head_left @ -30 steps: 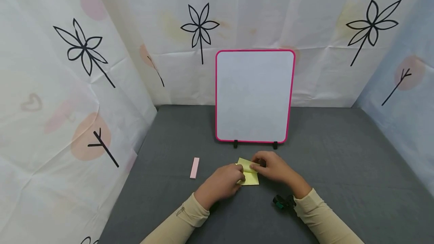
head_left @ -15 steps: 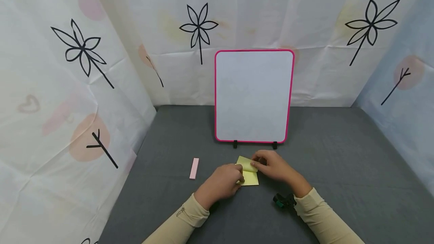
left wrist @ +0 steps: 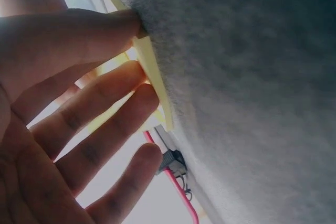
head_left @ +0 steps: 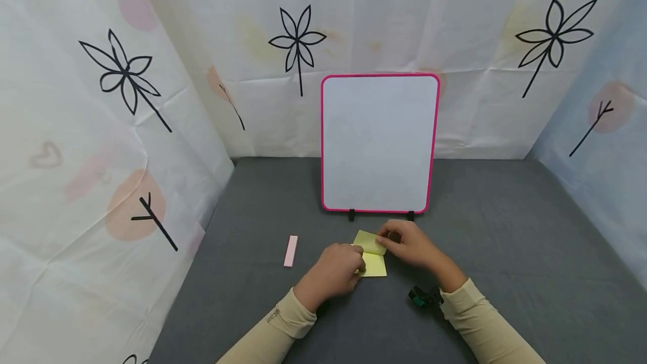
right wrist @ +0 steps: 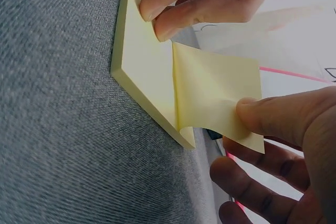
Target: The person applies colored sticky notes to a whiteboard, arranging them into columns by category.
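A yellow sticky note pad [right wrist: 139, 51] lies on the grey table. My left hand [head_left: 336, 271] holds the pad at its left side, thumb at the edge and fingertips on the top, as the left wrist view [left wrist: 152, 66] shows close up. The top sticky note [right wrist: 218, 85] stands lifted from the pad, bent up along a line near the far edge where it still joins. My right hand [head_left: 411, 243] pinches a free corner of that note between thumb and fingers.
A whiteboard [head_left: 379, 145] with a pink frame stands behind the pad on black feet [head_left: 351, 215]. Left of the hands lies a pink strip-shaped pad [head_left: 290, 251]. A small dark object with green [head_left: 419, 296] sits beside the right wrist.
My right hand has moved slightly away from me with the note's corner, so the note is lifted a little further. My left hand stays on the pad.
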Available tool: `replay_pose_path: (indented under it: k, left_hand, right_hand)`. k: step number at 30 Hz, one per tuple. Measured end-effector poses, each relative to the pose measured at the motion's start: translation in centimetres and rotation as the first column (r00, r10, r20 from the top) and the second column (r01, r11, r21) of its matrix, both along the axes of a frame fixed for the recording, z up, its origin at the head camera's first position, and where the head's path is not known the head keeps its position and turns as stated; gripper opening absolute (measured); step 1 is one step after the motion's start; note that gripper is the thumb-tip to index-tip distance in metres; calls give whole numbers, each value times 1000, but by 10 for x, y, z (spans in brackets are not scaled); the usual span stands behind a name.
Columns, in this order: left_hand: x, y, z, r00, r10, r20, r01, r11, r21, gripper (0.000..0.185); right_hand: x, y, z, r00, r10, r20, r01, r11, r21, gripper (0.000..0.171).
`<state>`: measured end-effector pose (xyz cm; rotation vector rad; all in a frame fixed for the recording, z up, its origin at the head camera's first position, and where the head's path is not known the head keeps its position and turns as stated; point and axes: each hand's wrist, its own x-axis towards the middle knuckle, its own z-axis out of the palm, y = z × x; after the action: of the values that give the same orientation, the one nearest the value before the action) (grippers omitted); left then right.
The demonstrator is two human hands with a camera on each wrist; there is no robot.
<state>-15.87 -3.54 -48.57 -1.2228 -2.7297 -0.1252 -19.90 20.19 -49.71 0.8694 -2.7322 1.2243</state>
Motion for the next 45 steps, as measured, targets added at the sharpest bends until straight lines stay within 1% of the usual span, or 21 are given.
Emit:
replay_pose_path:
  k: [2,5,10,16,20,26,30,33,36,39,43,45]
  left_hand:
    - [1,2,1,1000,11,-1,-11,1000,-3,16]
    - [1,5,1,1000,23,1,-23,1000,-5,17]
    - [0,6,3,999,31,11,-31,999,-8,15]
    - [-1,7,4,999,34,26,-34,999,-9,16]
    - [-2,7,3,999,34,31,-33,999,-16,17]
    - [-2,7,2,999,34,35,-34,999,-28,17]
    - [-2,7,3,999,33,42,-32,999,-27,18]
    - [-2,6,4,998,32,46,-31,999,-12,18]
    - [-3,5,5,999,28,42,-28,1000,2,20]
    - [-3,5,5,999,26,32,-26,1000,-1,21]
    - [-2,5,5,999,25,29,-25,1000,-4,21]
    - [-2,5,4,999,22,28,-22,1000,-1,21]
  right_hand:
    - [-1,0,-1,1000,-12,4,12,1000,-4,4]
    - [-2,2,-1,1000,-17,-13,16,1000,-22,4]
    - [-3,6,2,999,-24,-35,22,999,-42,5]
    - [-7,9,6,999,-43,-9,42,999,-22,6]
    - [-10,12,8,998,-54,-19,53,998,-18,4]
    - [-12,17,11,995,-84,-50,82,996,-38,4]
    - [-12,20,18,991,-87,-103,80,994,-78,6]
    - [-13,23,29,979,-108,-176,89,990,-109,5]
    - [-14,26,43,957,-149,-247,117,983,-140,4]
    - [-15,32,56,936,-190,-297,149,977,-154,1]
    - [-17,39,68,917,-212,-337,160,971,-177,14]
    - [-19,41,73,909,-220,-354,157,968,-197,17]
